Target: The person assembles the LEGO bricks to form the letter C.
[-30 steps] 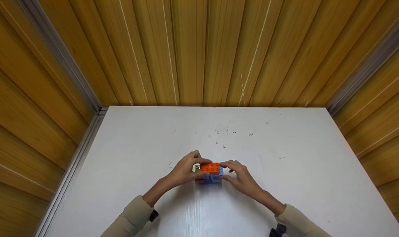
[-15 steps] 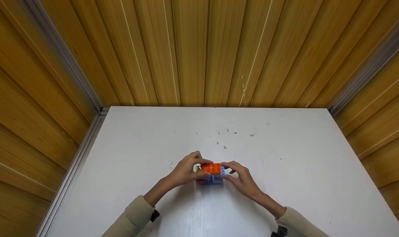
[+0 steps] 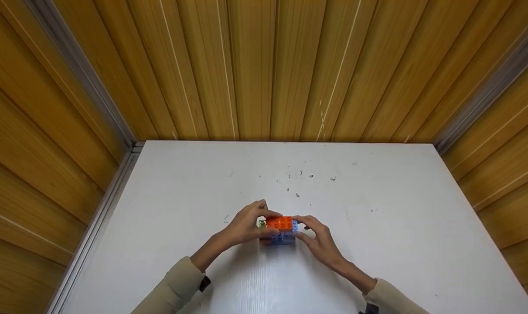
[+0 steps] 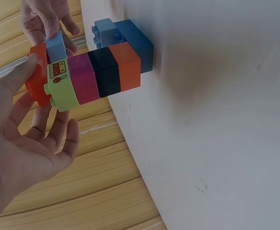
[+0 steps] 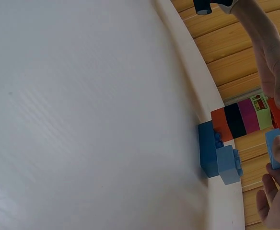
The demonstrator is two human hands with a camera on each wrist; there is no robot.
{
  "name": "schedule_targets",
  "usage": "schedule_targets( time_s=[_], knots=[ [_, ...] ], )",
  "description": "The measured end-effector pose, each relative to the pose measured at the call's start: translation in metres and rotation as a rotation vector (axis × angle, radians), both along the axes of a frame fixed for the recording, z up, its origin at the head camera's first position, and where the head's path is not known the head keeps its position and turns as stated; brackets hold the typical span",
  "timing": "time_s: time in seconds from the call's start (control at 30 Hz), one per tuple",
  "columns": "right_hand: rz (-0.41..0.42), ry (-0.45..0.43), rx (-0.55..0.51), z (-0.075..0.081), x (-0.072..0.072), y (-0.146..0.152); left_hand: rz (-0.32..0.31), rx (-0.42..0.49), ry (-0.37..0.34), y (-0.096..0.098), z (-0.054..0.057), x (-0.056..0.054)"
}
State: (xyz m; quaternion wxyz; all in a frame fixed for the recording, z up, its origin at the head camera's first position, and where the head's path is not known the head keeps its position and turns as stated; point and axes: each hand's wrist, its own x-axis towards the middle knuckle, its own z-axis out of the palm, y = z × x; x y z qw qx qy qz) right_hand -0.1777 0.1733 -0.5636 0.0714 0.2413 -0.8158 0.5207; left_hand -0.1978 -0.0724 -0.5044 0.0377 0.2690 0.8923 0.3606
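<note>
A toy brick tower stands on the white table. Its dark blue base brick (image 4: 139, 44) carries a light blue brick (image 5: 228, 164) at one end. At the other end rise an orange brick (image 4: 129, 67), a black brick (image 4: 104, 72), a magenta brick (image 4: 83, 78) and a lime green brick (image 4: 62, 93) with a printed picture. Across the green one lies a long red brick (image 3: 279, 223), pinched by my left hand (image 3: 246, 223) between thumb and fingers. My right hand (image 3: 319, 237) pinches a second light blue brick (image 4: 56, 46), which sits under the red brick's right end.
The white table (image 3: 194, 183) has small dark marks beyond the hands. Yellow wood-look panels (image 3: 255, 69) wall its back and sides, with grey metal strips (image 3: 93, 235) along the left edge.
Both hands keep their hold on the bricks, and the tower stays in place. The right wrist and sleeve have dropped slightly toward the person.
</note>
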Motion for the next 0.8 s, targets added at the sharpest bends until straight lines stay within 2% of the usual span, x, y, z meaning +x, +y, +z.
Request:
schedule_targets(
  time_s=[0.27,0.5,0.8],
  knots=[
    [-0.039,-0.095,-0.014,-0.005,0.003,0.000,0.004,-0.015,-0.020,0.002,-0.001,-0.001],
    [-0.031,-0.007,-0.030,-0.010,0.002,0.000,-0.010,-0.005,-0.003,0.001,-0.002,-0.001],
    [-0.012,0.000,0.042,-0.007,-0.005,0.000,0.002,-0.022,0.019,-0.008,-0.008,0.004]
  ],
)
